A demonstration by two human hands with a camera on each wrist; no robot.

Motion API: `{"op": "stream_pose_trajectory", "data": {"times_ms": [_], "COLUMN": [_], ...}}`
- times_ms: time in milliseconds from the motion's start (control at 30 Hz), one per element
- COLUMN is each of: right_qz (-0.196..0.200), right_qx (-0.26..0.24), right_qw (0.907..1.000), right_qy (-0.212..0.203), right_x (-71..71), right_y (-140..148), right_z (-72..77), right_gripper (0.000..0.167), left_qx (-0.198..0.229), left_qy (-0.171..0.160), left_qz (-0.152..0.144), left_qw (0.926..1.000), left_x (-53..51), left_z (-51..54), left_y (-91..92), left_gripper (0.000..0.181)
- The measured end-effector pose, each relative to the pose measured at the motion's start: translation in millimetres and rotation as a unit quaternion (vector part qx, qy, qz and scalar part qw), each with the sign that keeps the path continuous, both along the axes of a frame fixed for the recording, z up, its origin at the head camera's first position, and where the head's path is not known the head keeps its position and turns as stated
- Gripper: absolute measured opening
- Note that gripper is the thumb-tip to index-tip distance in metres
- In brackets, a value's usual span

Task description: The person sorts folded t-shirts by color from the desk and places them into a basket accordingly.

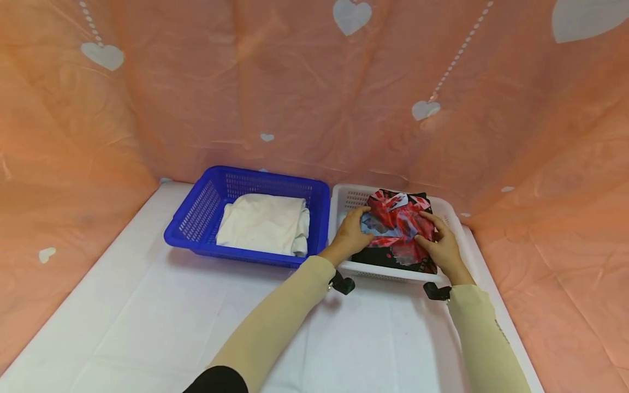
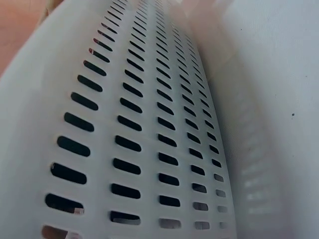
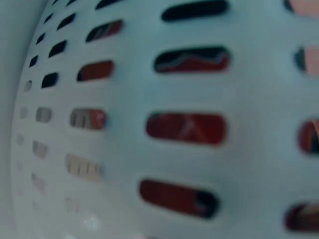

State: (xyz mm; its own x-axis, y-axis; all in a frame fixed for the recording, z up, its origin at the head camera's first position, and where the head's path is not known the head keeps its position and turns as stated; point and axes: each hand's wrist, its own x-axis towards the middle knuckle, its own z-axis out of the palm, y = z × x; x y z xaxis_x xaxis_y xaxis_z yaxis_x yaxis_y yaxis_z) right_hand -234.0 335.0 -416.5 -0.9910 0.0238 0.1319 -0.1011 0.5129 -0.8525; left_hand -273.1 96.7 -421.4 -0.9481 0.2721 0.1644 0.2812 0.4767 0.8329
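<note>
A folded black cloth with a red and pale-blue print (image 1: pixel 400 229) lies in the white basket (image 1: pixel 339 204), its middle rumpled. My left hand (image 1: pixel 350 234) holds the cloth's left side, thumb and forefinger apart over the print. At the opposite side my right hand (image 1: pixel 442 245) grips the cloth, thumb toward its middle. Some fingertips are hidden by the fabric. Both wrist views look at the basket's slotted wall (image 2: pixel 144 119). Dark and red fabric (image 3: pixel 187 128) shows through the slots in the right wrist view; neither wrist view shows the fingers clearly.
To the left stands a blue basket (image 1: pixel 191 243) with a folded white cloth (image 1: pixel 265 224) inside. Both baskets sit on a white-covered table (image 1: pixel 162 316), close against an orange curtain (image 1: pixel 295 82) with white hearts. The curtain also closes off both sides.
</note>
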Motion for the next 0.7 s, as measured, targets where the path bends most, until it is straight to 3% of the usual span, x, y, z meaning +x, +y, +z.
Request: {"op": "stream_pose_trajectory", "data": {"times_ms": [200, 333, 400, 500, 600, 700], "right_qz": [0.031, 0.033, 0.026, 0.000, -0.028, -0.039], "right_qx": [0.003, 0.030, 0.063, 0.142, 0.206, 0.242], "right_qw": [0.9994, 0.9983, 0.9967, 0.9895, 0.9781, 0.9688], "right_qy": [-0.017, -0.037, -0.043, -0.027, 0.008, 0.038], "right_x": [-2.0, -3.6, -4.5, -4.5, -1.9, 3.7], "right_y": [2, 3, 4, 5, 3, -2], "right_z": [-2.3, -3.7, -4.5, -3.6, 0.7, 9.0], "right_gripper": [0.068, 0.070, 0.069, 0.068, 0.067, 0.066], "left_qx": [-0.041, -0.063, -0.059, -0.029, 0.001, 0.004], "left_qy": [-0.053, -0.057, -0.035, 0.030, 0.098, 0.134], "left_qz": [0.003, 0.017, 0.034, 0.046, 0.026, 0.006], "left_qw": [0.9978, 0.9962, 0.9970, 0.9981, 0.9948, 0.9909], "left_x": [0.9, 2.5, 3.0, 3.7, 4.1, 5.0], "left_z": [-0.2, -0.4, -0.6, 1.3, 7.6, 18.9], "left_y": [2.8, 5.6, 6.5, 4.6, -6.4, -29.3], "left_gripper": [0.070, 0.070, 0.068, 0.062, 0.056, 0.056]}}
